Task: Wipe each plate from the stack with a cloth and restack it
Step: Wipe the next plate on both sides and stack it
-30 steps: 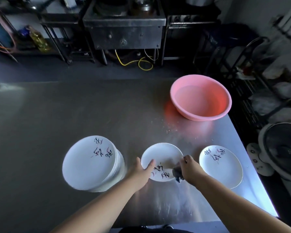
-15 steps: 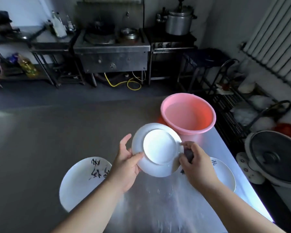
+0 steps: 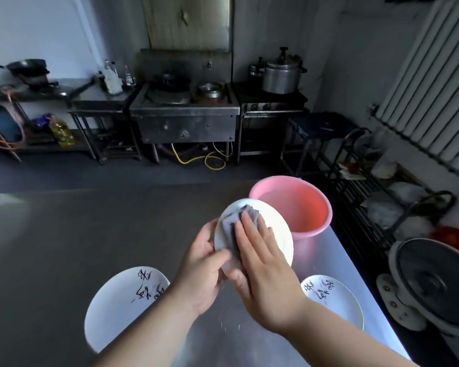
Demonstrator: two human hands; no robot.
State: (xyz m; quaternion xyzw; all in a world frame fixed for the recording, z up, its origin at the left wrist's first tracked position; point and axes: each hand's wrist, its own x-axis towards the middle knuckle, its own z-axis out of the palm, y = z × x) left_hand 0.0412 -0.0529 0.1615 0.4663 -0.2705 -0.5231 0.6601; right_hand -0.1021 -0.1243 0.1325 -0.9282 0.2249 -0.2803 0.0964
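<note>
A single wide-angle view is taken from the wearer's head, directed forward and down across the steel table (image 3: 51, 234). The left hand (image 3: 202, 271) and right hand (image 3: 263, 276) are seen close, low in the frame — the stove (image 3: 183, 112) and radiator (image 3: 435, 88) are caught far off. No second view is given.
</note>
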